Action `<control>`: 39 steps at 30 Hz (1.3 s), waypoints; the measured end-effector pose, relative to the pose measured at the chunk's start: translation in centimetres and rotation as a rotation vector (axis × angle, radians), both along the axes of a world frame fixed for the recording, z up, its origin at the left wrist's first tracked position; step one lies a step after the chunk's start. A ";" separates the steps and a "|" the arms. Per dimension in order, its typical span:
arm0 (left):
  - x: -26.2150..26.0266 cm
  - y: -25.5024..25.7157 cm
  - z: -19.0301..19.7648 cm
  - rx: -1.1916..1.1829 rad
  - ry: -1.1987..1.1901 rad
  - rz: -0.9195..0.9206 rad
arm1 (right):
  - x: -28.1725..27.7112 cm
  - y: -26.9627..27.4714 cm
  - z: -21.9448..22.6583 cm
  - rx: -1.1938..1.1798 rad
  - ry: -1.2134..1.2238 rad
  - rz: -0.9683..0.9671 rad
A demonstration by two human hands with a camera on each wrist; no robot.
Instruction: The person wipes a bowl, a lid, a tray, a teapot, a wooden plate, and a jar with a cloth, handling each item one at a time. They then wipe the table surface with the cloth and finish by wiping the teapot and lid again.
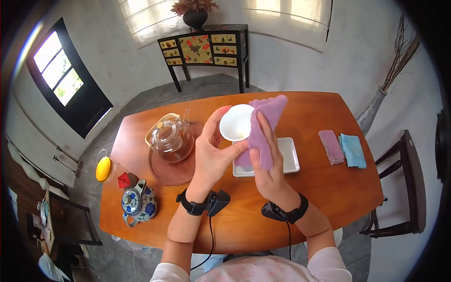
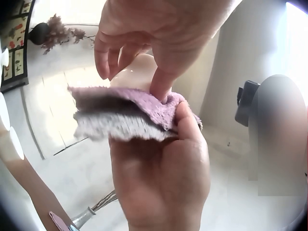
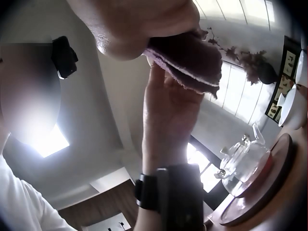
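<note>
Raised over the middle of the table, a small white cup (image 1: 236,123) is tilted so its inside faces the head camera. My left hand (image 1: 212,152) holds it by the side, thumb below the rim and fingers round the far side. A folded purple cloth (image 1: 263,134) covers the cup's right side. My right hand (image 1: 271,169) grips this cloth and presses it against the cup. In the left wrist view, the cloth (image 2: 139,108) hangs in layers between both hands, with the cup (image 2: 137,70) partly hidden behind my left fingers.
Beneath the hands is a white rectangular tray (image 1: 290,155). A glass teapot (image 1: 171,141) stands on a round brown tray (image 1: 159,171) at left, near a blue-and-white teapot (image 1: 139,203) and a yellow-lidded jar (image 1: 104,169). Purple (image 1: 331,147) and blue (image 1: 353,150) cloths lie at right.
</note>
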State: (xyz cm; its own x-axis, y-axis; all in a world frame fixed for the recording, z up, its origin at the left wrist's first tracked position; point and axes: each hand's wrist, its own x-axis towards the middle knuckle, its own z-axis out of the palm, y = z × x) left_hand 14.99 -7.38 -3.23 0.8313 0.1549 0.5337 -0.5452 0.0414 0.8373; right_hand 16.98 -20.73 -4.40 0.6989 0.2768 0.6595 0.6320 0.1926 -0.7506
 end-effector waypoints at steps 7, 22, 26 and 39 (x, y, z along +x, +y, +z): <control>-0.6 -0.1 0.3 0.119 -0.040 0.001 | 0.7 -1.5 0.5 0.358 0.727 0.501; 0.5 0.1 0.3 0.837 -0.400 0.411 | 3.7 -2.1 -2.0 0.279 0.469 0.365; -0.3 -0.5 0.1 0.760 -0.346 0.441 | 2.6 -1.5 -0.2 0.119 0.414 0.028; -0.1 -0.8 -0.5 0.266 -0.014 0.042 | 2.9 -2.7 1.3 -0.074 0.161 0.058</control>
